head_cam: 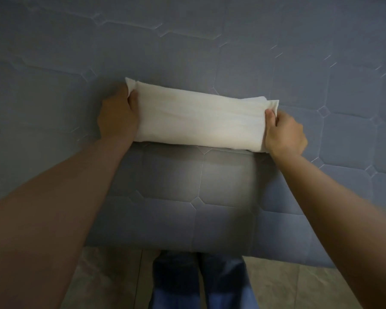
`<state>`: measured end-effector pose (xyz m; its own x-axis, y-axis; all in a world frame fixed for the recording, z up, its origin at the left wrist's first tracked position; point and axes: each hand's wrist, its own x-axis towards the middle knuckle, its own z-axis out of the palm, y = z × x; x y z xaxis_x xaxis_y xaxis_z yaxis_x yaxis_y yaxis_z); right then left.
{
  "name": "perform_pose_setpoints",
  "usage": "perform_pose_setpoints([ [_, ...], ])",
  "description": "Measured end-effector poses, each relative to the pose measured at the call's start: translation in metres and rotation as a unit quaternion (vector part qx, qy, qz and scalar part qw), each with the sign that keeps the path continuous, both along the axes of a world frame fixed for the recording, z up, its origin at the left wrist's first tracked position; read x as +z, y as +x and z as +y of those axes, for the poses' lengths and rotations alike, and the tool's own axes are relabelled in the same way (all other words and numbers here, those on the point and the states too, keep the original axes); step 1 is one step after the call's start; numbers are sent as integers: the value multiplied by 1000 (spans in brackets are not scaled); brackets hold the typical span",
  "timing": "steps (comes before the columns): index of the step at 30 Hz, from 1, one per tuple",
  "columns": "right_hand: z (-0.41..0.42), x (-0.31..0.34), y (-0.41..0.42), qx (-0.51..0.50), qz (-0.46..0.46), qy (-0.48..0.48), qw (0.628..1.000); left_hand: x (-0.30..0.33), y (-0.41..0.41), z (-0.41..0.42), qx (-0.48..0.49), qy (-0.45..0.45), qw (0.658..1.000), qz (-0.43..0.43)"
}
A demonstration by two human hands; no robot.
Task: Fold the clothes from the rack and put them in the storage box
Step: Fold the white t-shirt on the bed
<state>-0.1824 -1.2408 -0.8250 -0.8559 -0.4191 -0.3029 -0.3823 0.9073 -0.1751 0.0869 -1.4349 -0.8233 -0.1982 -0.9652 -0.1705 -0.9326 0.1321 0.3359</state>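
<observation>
While both hands hold it: the white folded garment (198,119) lies as a long, flat band across the bed (210,41), tilted so its left end sits farther from the person than its right end.
Garment position: on the quilted blue-grey bed cover, about midway across the view, its near long edge lifted just enough to cast a shadow on the cover.
Left hand (118,114): grips the garment's left end, thumb curled onto the top of the cloth, the other fingers hidden beneath or behind it.
Right hand (284,132): pinches the garment's right end, thumb pressed on top near the corner, remaining fingers curled under the cloth's edge.
Garment corners: a small tip of cloth sticks out beyond each hand at the far edge.
Person: stands at the bed's near edge, both forearms bare, blue trousers (201,282) visible below.
Floor (299,284): pale tiles beside the legs.
</observation>
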Motion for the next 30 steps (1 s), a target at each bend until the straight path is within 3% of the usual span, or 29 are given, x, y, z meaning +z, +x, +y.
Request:
perform_pose_setpoints([
  [3, 4, 4, 6, -22, 37, -47, 998, 4, -5, 10, 68, -50, 996, 6],
  [5, 8, 15, 18, -19, 95, -116, 989, 14, -3, 15, 74, -133, 988, 33],
  [7, 8, 31, 44, 50, 136, -195, 970, 24, -2, 23, -20, -200, 979, 37],
  [9, -4, 37, 78, 176, 99, -250, 947, 27, -13, 37, -179, -200, 962, 51],
  [12, -30, 14, 115, 361, 26, -188, 913, 2, -34, 54, -360, -121, 925, 5],
  [15, -33, -20, 101, 416, 23, -67, 906, -31, -22, 43, -356, -83, 928, -72],
  [18, -11, -29, 52, 324, 46, 38, 944, -42, 8, 27, -248, -57, 963, -89],
  [20, 9, -22, 18, 224, 13, 67, 972, -35, 20, 27, -167, -29, 982, -82],
  [23, 24, 1, 1, 142, -32, 11, 989, -18, 14, 32, -32, -6, 999, -29],
  [25, 20, 12, 8, 43, -57, -50, 996, -7, 2, 35, 103, 28, 992, 61],
  [26, 16, 17, 13, -33, -111, -83, 990, -4, -3, 34, 178, 73, 974, 120],
  [28, 7, 26, 20, -190, -249, -137, 940, 3, -6, 28, 284, 188, 919, 199],
  [30, 2, 33, 19, -284, -353, -179, 873, 11, -3, 16, 295, 292, 879, 235],
])
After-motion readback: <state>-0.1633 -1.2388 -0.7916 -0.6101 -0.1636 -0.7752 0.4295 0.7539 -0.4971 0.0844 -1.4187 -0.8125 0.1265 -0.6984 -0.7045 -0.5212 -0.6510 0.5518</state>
